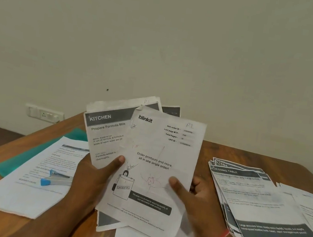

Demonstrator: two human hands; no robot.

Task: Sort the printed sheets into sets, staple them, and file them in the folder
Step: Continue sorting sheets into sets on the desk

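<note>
Wooden desk (236, 154): nearest, the left grip (92, 177) and right grip (198, 199) hold a fanned set of printed sheets (158, 158) upright, thumbs in front; a stapler (57, 180) lies left on a sheet (22, 194), a loose pile (260, 201) right, teal folder (33, 154) beyond

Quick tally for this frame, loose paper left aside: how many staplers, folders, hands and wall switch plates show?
Stapler: 1
Teal folder: 1
Hands: 2, the left hand and the right hand, both gripping the fanned sheets
Wall switch plate: 1
Total: 5
</note>
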